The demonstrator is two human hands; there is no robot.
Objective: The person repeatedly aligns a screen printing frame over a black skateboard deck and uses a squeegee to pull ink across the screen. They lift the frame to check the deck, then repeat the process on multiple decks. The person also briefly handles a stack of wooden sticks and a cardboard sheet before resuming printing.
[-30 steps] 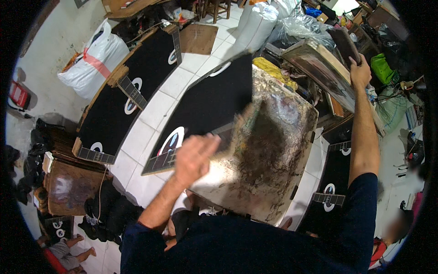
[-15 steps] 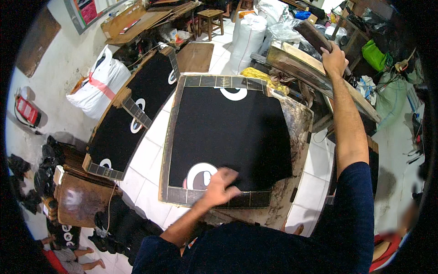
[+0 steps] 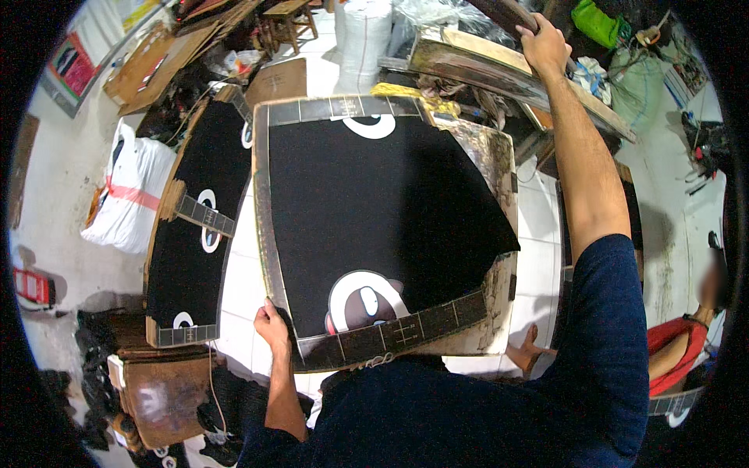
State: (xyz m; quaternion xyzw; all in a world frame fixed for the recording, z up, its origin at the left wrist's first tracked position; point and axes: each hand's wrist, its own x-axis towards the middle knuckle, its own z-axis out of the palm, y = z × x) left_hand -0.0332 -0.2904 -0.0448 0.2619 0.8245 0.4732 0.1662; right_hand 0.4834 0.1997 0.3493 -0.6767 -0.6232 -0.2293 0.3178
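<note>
A black cloth panel (image 3: 367, 195) with white-ringed round prints (image 3: 365, 304) lies over a worn board (image 3: 503, 300). Dark strips with pale ruled lines run along its far, left and near sides. The near strip (image 3: 406, 335) slants, its right end higher than its left. At the panel's near left corner, my left hand (image 3: 271, 324) is closed around the dark edge. My right hand (image 3: 544, 48) reaches out to the upper right, gripping a dark wooden bar (image 3: 503, 12). The picture's upper rim cuts off part of that bar.
Another black printed panel (image 3: 195, 249) with ruled strips stands to the left, beside a white sack (image 3: 140, 183). Wooden beams (image 3: 484, 66) and a yellow cloth (image 3: 413, 93) lie beyond the board. Another person's red garment (image 3: 683, 355) shows at the right.
My left hand has gone from over the near print to the panel's near left corner and closed there. The near strip has turned aslant. The view has shifted; my right hand still holds the bar.
</note>
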